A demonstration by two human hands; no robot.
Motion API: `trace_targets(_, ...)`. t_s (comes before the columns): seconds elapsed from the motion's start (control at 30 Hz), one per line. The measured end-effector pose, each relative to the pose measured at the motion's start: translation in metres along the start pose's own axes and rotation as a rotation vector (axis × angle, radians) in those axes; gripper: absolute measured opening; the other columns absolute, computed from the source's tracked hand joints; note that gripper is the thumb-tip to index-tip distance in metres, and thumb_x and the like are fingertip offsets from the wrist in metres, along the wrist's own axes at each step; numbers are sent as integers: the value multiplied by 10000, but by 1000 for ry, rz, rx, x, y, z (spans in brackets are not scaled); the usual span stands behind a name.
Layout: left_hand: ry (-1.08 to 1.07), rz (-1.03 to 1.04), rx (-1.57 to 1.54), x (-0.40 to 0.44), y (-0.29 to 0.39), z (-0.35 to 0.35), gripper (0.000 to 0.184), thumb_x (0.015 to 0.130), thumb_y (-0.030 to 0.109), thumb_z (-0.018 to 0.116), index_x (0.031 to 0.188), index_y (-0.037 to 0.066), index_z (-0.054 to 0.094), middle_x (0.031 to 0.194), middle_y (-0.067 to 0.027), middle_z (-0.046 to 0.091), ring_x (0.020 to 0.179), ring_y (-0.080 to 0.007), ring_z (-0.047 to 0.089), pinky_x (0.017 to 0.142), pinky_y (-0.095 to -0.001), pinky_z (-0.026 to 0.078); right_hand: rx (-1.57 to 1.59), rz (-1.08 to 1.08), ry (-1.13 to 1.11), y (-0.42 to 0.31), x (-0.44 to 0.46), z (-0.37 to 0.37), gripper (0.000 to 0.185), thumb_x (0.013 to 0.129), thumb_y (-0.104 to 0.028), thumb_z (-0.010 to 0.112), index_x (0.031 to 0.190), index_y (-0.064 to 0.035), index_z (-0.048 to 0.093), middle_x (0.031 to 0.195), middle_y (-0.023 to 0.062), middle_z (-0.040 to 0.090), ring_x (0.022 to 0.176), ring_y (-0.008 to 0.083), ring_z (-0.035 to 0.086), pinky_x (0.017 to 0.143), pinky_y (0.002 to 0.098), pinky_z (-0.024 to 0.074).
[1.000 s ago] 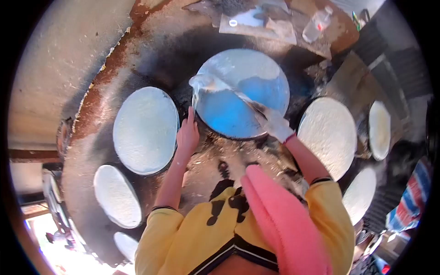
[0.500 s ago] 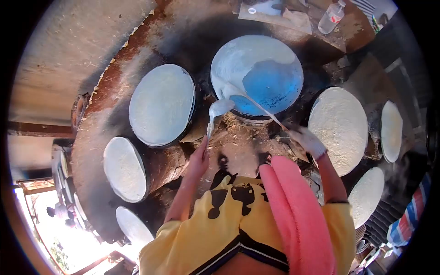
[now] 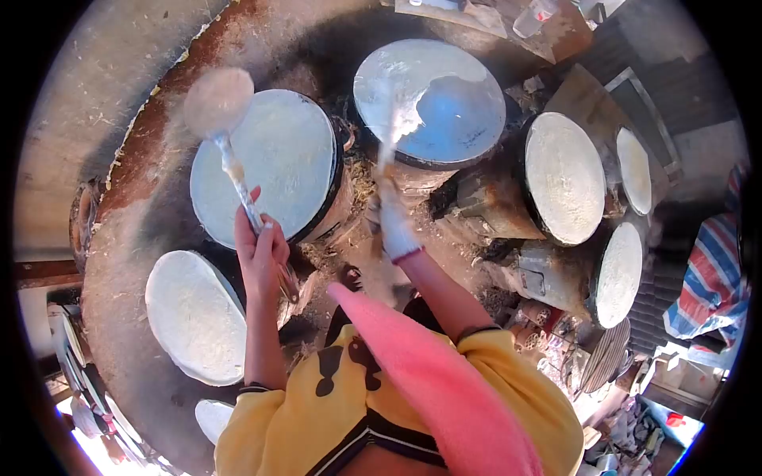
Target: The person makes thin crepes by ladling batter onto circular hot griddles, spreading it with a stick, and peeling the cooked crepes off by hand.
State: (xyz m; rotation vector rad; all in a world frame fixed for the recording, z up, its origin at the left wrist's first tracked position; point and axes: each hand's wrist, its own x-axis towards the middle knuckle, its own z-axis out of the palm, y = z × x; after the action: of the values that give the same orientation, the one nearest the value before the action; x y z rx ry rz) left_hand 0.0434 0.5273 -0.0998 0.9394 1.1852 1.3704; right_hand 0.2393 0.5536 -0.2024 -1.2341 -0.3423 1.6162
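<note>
My left hand (image 3: 262,250) is closed on the handle of a ladle (image 3: 219,103), whose round bowl is raised over the left edge of a batter-covered round griddle (image 3: 266,163). In a white glove, my right hand (image 3: 397,222) grips a long-handled spreading tool (image 3: 386,151), blurred by motion, its far end over the near left part of the middle griddle (image 3: 460,119). Pale batter covers the left and far parts of that griddle; a bluish, shiny area shows at its right.
More coated griddles stand around: one at lower left (image 3: 197,317), one at right (image 3: 563,178), others beyond. A plastic bottle (image 3: 533,17) lies at the top. A pink towel (image 3: 444,381) hangs over my chest. A striped cloth (image 3: 706,278) is far right.
My left hand has moved with the ladle from beside the middle griddle to the left griddle. My right hand has swung leftwards with its tool. The view has shifted.
</note>
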Motion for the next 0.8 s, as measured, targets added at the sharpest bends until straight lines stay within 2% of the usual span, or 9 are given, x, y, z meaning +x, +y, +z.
trace_targets(0.07,-19,-37,-55,-23,-2,-5,512,841,-10,394,1345,55,331,687,8,412,439,-28,305,370,-168,261,-90,12,-14,25,34,12,277,947,-384,443,1016,-119,478,682,-16,444,471,81,427,392,221,344)
trace_targets(0.13,-17,-66,-122,-48,-7,-9,531,817,-25,387,1340,53,335,694,-4,427,436,-37,314,372,-171,268,-82,-322,126,64,72,3,238,949,-339,456,942,-106,503,604,-34,414,466,78,412,403,238,339)
trace_targets(0.2,46,-74,-102,-73,-7,-8,542,806,-32,385,1339,52,335,697,-5,433,430,-38,310,371,-171,270,-111,-237,236,59,51,-7,237,952,-276,469,1083,-93,542,594,-43,402,507,65,410,424,238,342)
trace_targets(0.27,86,-67,-68,-99,-12,-11,560,788,-45,379,1339,50,335,700,-6,441,423,-38,309,366,-172,269,-11,-181,146,57,33,-35,271,952,-320,447,1157,-148,489,619,-31,418,450,73,383,366,232,312)
trace_targets(0.33,109,-92,-50,-119,-16,-12,563,786,-47,379,1339,50,334,699,-5,441,421,-38,309,364,-173,268,70,-150,129,38,-13,-46,257,953,-350,429,1142,-182,477,583,-34,384,389,77,325,307,241,247)
trace_targets(0.43,82,-114,-49,-136,-18,-17,561,784,-48,381,1335,48,336,696,-7,442,416,-37,314,358,-175,267,60,-31,254,32,-25,-87,234,953,-355,426,1077,-169,493,567,-34,373,395,74,326,313,241,241)
trace_targets(0.57,82,-163,-113,-132,-14,-10,545,787,-44,398,1323,48,354,691,-4,435,419,-38,322,361,-175,270,144,42,213,-11,-32,-74,239,947,-364,439,1047,-157,507,590,-14,413,442,95,364,359,256,289)
trace_targets(0.7,-44,-197,-162,-92,-25,14,525,814,-29,445,1325,51,357,698,13,420,442,-33,317,373,-166,262,-347,-90,183,43,20,-63,307,938,-359,456,1148,-140,501,719,45,518,615,161,497,499,263,394)
trace_targets(0.8,-83,-221,-172,-73,-27,23,520,829,-29,456,1330,63,354,694,18,410,438,-24,296,364,-172,242,-397,-148,240,33,16,-111,373,931,-355,468,1224,-127,496,816,90,596,744,211,596,603,267,473)
